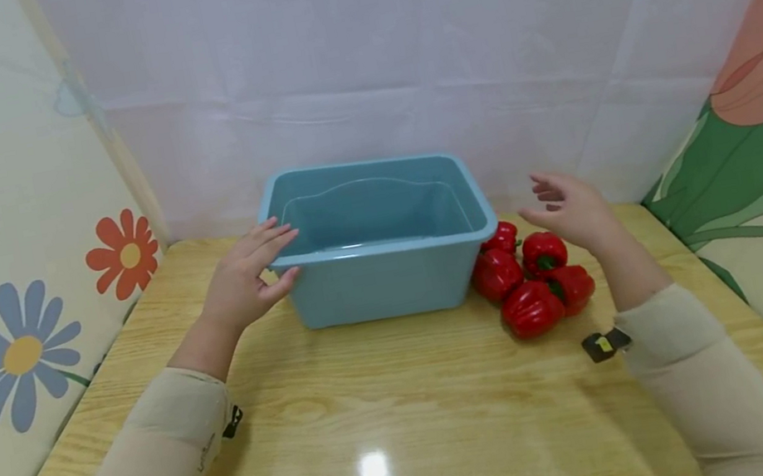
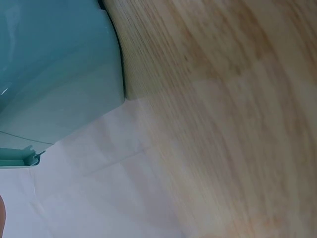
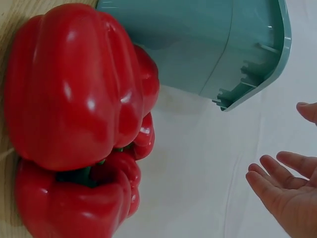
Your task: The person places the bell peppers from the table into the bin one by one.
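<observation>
A blue-green plastic bin (image 1: pixel 374 285) stands on the wooden table, its inside bare where it shows. At the bin's left rim is my left hand (image 1: pixel 244 278), fingers extended over the edge; whether it touches cannot be told. Several red bell peppers (image 1: pixel 531 309) lie in a cluster against the bin's right side. Above and behind them hovers my right hand (image 1: pixel 570 211), loosely bent and holding nothing. In the right wrist view, that hand (image 3: pixel 287 191) appears apart from the large bell pepper (image 3: pixel 69 89) and the bin (image 3: pixel 183 44).
The wooden table (image 1: pixel 440 405) reaches toward me in front of the bin. A pale sheet (image 1: pixel 350 49) hangs close behind it. Flower-printed cloths (image 1: pixel 22 353) border the left and right sides. A dark strap device (image 1: pixel 604 345) sits at my right cuff.
</observation>
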`<state>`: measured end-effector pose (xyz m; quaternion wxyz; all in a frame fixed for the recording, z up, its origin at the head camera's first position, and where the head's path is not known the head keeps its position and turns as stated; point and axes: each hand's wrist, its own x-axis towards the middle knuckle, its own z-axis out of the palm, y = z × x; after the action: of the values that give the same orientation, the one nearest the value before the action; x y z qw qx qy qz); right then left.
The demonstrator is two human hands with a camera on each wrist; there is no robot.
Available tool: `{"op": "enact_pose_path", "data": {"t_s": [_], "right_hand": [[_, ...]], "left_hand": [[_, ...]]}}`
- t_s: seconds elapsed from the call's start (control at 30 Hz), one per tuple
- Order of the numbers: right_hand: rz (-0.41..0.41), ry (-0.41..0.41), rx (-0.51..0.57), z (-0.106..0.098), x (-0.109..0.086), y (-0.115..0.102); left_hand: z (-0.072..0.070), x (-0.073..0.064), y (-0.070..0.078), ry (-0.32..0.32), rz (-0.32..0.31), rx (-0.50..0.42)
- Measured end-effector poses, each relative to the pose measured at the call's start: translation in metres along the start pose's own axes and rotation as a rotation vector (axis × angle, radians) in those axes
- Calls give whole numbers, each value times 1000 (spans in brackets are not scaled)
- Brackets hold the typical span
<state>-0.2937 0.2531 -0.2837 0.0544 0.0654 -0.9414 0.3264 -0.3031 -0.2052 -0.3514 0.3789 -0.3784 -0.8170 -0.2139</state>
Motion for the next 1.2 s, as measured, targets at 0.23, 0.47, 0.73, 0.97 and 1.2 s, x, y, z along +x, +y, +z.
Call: {"op": "enact_pose_path", "data": {"t_s": [0.23,0.47,0.73,0.97,1.2], "right_hand": [[17,7,-2,-2,-5,11],[43,6,23,-4,-10,21],[57,-10,22,-2,-18,36],[66,1,19,-2,-23,48],[81,9,15,-2,-29,57]], "left_hand": [[0,0,-1,5,7,3],[0,0,-1,1,4,7],[-1,0,-1,8,17,1],[-1,0,-1,9,17,8],[0,0,-1,12,19,4]]}}
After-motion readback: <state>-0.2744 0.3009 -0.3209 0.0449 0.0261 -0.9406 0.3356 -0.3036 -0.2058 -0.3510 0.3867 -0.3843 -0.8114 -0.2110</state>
